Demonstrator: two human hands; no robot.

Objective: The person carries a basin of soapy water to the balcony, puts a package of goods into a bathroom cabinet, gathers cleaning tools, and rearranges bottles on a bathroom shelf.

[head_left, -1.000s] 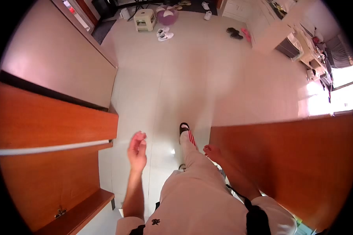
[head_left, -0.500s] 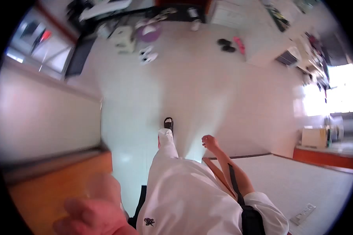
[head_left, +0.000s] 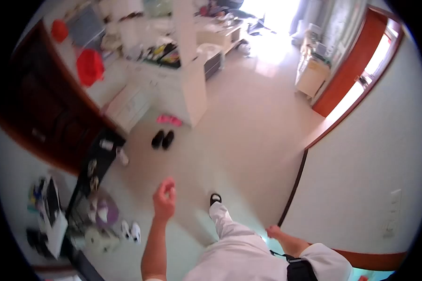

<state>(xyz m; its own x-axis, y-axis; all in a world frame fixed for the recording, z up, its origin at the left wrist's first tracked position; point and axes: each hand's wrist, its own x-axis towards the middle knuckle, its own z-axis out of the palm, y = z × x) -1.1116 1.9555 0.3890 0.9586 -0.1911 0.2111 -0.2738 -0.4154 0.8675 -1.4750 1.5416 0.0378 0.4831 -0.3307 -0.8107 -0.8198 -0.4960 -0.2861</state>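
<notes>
Left of the pair of black shoes point(head_left: 162, 139), footwear is lying scattered over a black mat point(head_left: 103, 161), and a foot straying that way could snag on a loose piece. Below-left of the black shoes, a rounded purple item point(head_left: 110, 213) is carrying something white; whether that is sitting in it or on it, I cannot tell. Just right of it, still below-left of the black shoes, white sneakers point(head_left: 131, 232) are resting on the bare floor, where they could be kicked or trodden on. Above-left of the black shoes, a white drawer unit point(head_left: 132, 104) is hiding whatever it contains. The black shoes themselves could trip someone looking elsewhere. Below them, the left hand point(head_left: 165, 201) is hanging over the floor, fingers partly curled, gripping nothing visible. Above the black shoes, a dark tray-like surface point(head_left: 155, 61) is holding small, colourful, blurred things; a careless knock could spill them. Below-right of the black shoes, a foot in a black slide point(head_left: 214, 202) is pointing forward, and such loose footwear could slip if the pale, shiny floor is smooth. Farther below-right, the right hand point(head_left: 273, 232) is hanging beside the white trousers point(head_left: 241, 234), loosely curled; whether it is gripping anything, I cannot tell. Right of the black shoes, the pale wall point(head_left: 347, 187) is narrowing the way, so an elbow could scrape it.
</notes>
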